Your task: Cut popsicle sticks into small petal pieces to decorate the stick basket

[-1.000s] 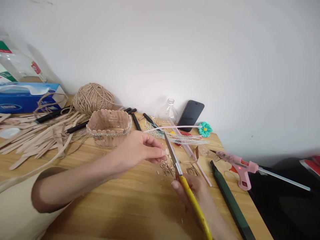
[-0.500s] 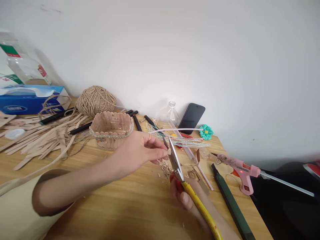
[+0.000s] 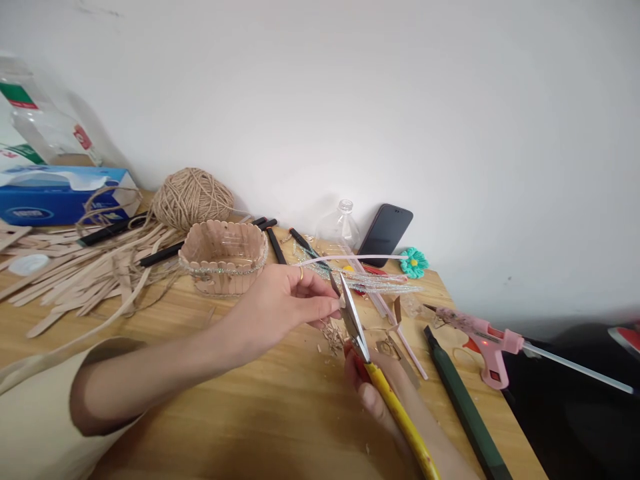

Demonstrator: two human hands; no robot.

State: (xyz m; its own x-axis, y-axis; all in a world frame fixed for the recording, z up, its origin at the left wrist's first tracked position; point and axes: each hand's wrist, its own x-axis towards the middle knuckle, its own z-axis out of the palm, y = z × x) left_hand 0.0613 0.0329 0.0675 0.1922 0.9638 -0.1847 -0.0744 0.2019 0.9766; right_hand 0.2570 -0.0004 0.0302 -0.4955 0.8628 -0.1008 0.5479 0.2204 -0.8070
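Observation:
My left hand (image 3: 295, 300) pinches a small pale piece of wood (image 3: 342, 303) between thumb and fingers. Its free end sits at the blades of a pair of scissors (image 3: 356, 327). My right hand (image 3: 367, 387) is wrapped round the scissors' handles, one of them yellow; the blades are slightly apart and point away from me. Below the blades lies a small heap of wood clippings (image 3: 333, 338). Behind my left forearm stands an oval basket of craft sticks (image 3: 223, 260) with a glittery band round it.
Many craft sticks (image 3: 95, 273) lie at left, near a ball of twine (image 3: 193, 200) and a tissue box (image 3: 65, 197). A phone (image 3: 386, 233) leans on the wall beside a clear bottle (image 3: 345, 227). At right are a green flower (image 3: 415, 263), a pink glue gun (image 3: 487, 343) and a dark green tool (image 3: 465, 400).
Both hands and the scissors stay almost in place. The view shifts slightly, and the wood piece still sits at the blades.

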